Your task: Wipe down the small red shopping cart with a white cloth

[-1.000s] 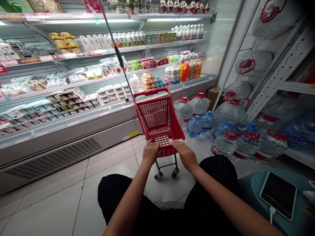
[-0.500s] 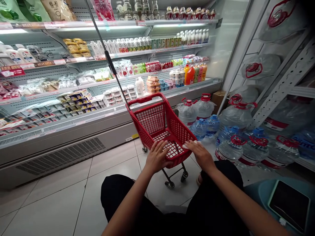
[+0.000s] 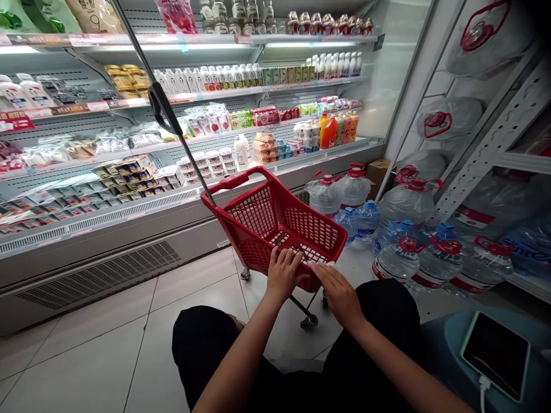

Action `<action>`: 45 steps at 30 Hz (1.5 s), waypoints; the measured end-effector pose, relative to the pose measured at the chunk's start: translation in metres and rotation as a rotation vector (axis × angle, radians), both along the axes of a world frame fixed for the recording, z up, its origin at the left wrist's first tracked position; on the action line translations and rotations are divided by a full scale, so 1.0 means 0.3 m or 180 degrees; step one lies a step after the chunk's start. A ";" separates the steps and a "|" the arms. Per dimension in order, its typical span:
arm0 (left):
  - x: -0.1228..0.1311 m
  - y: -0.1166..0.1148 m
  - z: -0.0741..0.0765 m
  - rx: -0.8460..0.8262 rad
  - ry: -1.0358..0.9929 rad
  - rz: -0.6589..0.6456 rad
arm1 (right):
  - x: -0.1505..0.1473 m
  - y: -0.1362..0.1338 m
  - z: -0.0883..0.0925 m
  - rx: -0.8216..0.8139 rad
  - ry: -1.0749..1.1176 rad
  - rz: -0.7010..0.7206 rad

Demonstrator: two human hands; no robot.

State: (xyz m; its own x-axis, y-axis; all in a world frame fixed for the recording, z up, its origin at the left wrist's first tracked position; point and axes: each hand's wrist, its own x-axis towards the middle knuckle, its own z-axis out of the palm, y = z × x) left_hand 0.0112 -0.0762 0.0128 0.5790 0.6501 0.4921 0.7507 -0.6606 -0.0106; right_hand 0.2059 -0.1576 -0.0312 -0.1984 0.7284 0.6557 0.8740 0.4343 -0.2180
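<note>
A: Where is the red cart point(image 3: 255, 256)?

B: It stands on the tiled floor point(image 3: 193, 292), in front of the person's knees, close to the middle; its handle point(image 3: 233, 181) is at the far left end, and its low rim is at the near end; its sides are full of little holes.

A: What is the left hand point(image 3: 282, 275) doing?

B: It touches the near rim; its fingers lie over the edge, a bit spread, and the thumb points right, lower down; I can't tell if its grip squeezes.

A: And the right hand point(image 3: 338, 293)?

B: It is just right of the left hand, at the same rim; its fingers are long and side by side, over a small white thing point(image 3: 310, 263); I can't tell if the grip pinches it.

A: What is the long dark pole point(image 3: 194, 163)?

B: It rises from the cart's far left corner and leans left; a black piece point(image 3: 166, 109) sits partway up.

A: What else is there?

B: A big cold cabinet point(image 3: 129, 252) with bottles and tubs is on the far side; water jugs point(image 3: 325, 196) stand to the right; near right, a phone point(image 3: 497, 355) lies on a blue-green seat point(image 3: 445, 338), with a white cable point(image 3: 484, 390) plugged in.
</note>
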 end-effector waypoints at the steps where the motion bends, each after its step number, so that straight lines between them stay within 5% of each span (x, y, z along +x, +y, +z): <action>1: 0.010 -0.005 0.001 -0.0012 -0.0020 0.0012 | -0.006 -0.014 0.003 0.0010 -0.0006 0.0009; 7: -0.083 0.066 0.067 0.0057 0.0124 -0.0482 | 0.146 0.020 0.003 -0.0120 0.0002 0.0036; 13: -0.279 0.164 0.145 0.0552 -0.0043 0.0611 | 0.250 0.096 -0.010 -0.0321 0.0535 -0.0384; 17: -0.226 0.118 0.129 0.0599 -0.0065 0.0744 | 0.189 0.099 0.006 -0.0168 0.0380 -0.0687; 27: -0.059 0.003 0.107 0.0373 -0.0206 0.0609 | -0.186 0.214 0.125 0.0175 0.0087 -0.0093; 30: -0.101 -0.014 0.143 0.0362 -0.0245 0.0443 | -0.151 0.220 0.115 0.0129 0.0160 0.0043; 33: -0.207 -0.005 0.216 0.0630 -0.0422 0.0626 | -0.006 0.199 0.078 0.0050 0.0242 0.0056; 35: -0.284 0.012 0.270 0.0872 -0.0492 0.0790 | 0.109 0.184 0.052 0.0085 0.0269 -0.0272; 39: -0.343 0.035 0.325 0.0746 -0.0141 0.0388 | 0.247 0.180 0.028 0.0022 0.0326 -0.0692; 42: -0.286 0.023 0.314 0.0602 -0.0159 0.0419 | 0.205 0.195 0.048 0.0028 0.0452 -0.0594; 45: -0.204 -0.002 0.297 0.0527 -0.0283 0.0494 | 0.047 0.217 0.102 0.0182 0.0379 -0.0356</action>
State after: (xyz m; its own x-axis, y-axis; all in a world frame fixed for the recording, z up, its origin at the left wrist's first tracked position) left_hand -0.0500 -0.0767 0.1018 0.4282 0.6340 0.6440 0.8458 -0.5321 -0.0386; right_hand 0.2201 -0.0925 -0.0005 -0.0366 0.7024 0.7108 0.8871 0.3504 -0.3005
